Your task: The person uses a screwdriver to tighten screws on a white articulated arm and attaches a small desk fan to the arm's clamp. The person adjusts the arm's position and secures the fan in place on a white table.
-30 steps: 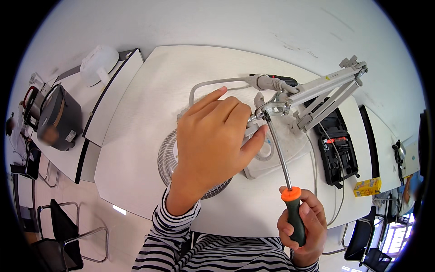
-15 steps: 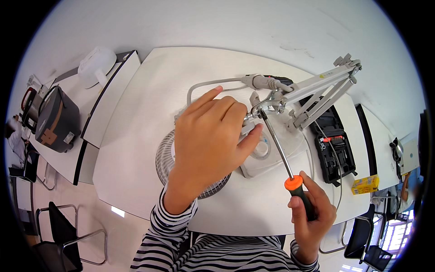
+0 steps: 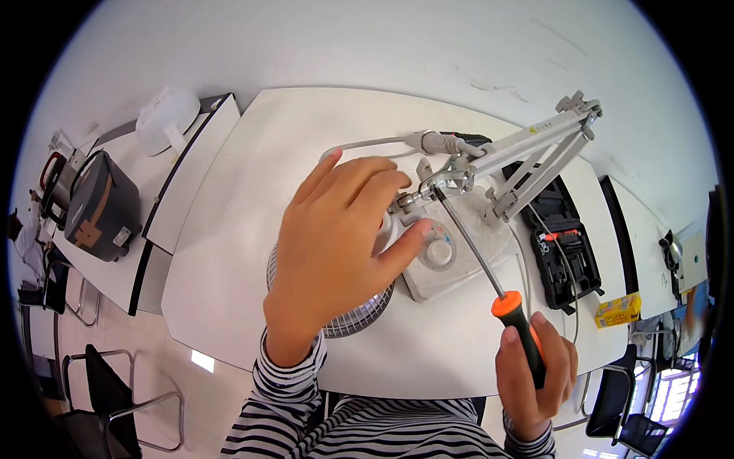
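A grey lamp with a jointed arm (image 3: 539, 138) stands on the table, its base (image 3: 428, 283) carrying a round dial knob (image 3: 440, 253). Its round wire guard (image 3: 359, 318) shows below my left hand (image 3: 336, 222), which covers most of the lamp head. That hand is open, fingers bent and apart, thumb stretched out beside the metal joint (image 3: 409, 200). In my right hand (image 3: 535, 379) is a screwdriver (image 3: 478, 256) with an orange and black handle, held near its end. The screwdriver's tip meets the joint at the arm's lower end.
An open black tool case (image 3: 562, 256) with bits lies right of the base, near a yellow box (image 3: 617, 310). A lamp cable (image 3: 367, 143) loops behind my left hand. On the left side table stand a dark grey bin (image 3: 103, 206) and a white container (image 3: 167, 118).
My left hand has loosened and shifted slightly left and down, uncovering the dial. My right hand has moved a little right and down on the screwdriver handle, its grip changed.
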Demonstrator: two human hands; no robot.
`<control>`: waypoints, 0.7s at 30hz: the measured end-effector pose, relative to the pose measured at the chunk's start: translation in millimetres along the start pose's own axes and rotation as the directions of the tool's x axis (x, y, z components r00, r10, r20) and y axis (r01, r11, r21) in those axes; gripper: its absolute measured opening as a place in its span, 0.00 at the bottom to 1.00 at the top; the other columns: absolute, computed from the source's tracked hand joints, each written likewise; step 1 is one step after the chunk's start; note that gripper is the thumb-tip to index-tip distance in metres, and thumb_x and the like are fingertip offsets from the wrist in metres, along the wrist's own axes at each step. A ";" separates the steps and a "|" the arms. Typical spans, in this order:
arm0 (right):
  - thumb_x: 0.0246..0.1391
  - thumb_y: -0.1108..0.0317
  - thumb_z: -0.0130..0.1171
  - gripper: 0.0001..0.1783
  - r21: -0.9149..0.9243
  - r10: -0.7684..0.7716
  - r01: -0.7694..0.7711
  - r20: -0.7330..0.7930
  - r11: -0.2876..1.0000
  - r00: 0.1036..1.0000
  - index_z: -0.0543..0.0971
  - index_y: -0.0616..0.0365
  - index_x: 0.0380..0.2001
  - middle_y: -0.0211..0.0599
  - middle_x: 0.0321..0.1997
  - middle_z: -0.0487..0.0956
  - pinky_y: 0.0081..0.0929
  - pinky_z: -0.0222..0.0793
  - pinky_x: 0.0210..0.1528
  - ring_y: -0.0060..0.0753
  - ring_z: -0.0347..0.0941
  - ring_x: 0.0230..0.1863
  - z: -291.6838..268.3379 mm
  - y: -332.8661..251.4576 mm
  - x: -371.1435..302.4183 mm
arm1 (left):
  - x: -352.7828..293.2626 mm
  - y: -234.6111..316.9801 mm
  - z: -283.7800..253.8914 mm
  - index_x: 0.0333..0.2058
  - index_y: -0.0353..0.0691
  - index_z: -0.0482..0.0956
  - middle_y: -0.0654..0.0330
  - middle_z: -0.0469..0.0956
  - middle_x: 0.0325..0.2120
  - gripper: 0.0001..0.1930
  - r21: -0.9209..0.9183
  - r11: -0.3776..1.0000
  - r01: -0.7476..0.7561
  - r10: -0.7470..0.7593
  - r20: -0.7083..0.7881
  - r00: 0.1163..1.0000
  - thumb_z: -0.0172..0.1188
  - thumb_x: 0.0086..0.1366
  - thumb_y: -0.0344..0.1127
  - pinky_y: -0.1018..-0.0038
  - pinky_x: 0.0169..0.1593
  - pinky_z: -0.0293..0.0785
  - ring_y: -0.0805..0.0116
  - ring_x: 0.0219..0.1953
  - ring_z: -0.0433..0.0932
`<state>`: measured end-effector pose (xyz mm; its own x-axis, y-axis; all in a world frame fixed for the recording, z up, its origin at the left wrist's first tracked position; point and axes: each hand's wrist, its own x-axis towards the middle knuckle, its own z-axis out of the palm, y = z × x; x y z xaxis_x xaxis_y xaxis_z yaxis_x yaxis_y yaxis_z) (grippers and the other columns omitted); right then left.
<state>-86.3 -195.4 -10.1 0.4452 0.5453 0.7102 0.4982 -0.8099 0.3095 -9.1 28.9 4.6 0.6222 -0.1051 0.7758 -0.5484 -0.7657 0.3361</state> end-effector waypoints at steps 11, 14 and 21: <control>0.39 0.78 0.63 0.09 0.194 -0.045 0.044 0.000 0.980 0.999 0.79 0.58 0.29 0.44 0.29 0.76 0.20 0.76 0.23 0.32 0.76 0.25 -33.8 1.5 45.6 | -0.2 -2.7 24.3 0.24 0.34 0.75 0.57 0.74 0.18 0.09 -0.140 0.990 0.033 -0.049 -0.116 0.992 0.63 0.42 0.28 0.69 0.40 0.74 0.63 0.17 0.70; 0.38 0.82 0.62 0.10 0.357 0.069 -0.087 0.063 0.930 0.996 0.78 0.57 0.27 0.45 0.32 0.76 0.19 0.74 0.23 0.32 0.76 0.25 -34.2 -0.6 49.5 | -5.3 -4.9 20.9 0.23 0.34 0.74 0.58 0.73 0.17 0.09 -0.102 0.993 0.054 -0.067 -0.125 0.990 0.62 0.41 0.28 0.69 0.41 0.74 0.63 0.15 0.68; 0.34 0.88 0.58 0.13 0.613 0.240 -0.296 0.174 0.732 0.955 0.76 0.58 0.24 0.42 0.32 0.74 0.16 0.62 0.21 0.25 0.70 0.24 -49.8 -2.7 54.7 | -3.0 0.2 24.0 0.22 0.34 0.74 0.57 0.71 0.15 0.08 -0.066 0.998 0.012 -0.021 -0.138 0.990 0.61 0.40 0.29 0.74 0.31 0.74 0.63 0.13 0.66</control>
<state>-100.3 -174.2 59.4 0.6744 0.3635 0.6426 0.6892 -0.6222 -0.3714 2.3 13.8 -10.4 0.5503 -0.0002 0.8349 -0.5765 -0.7234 0.3798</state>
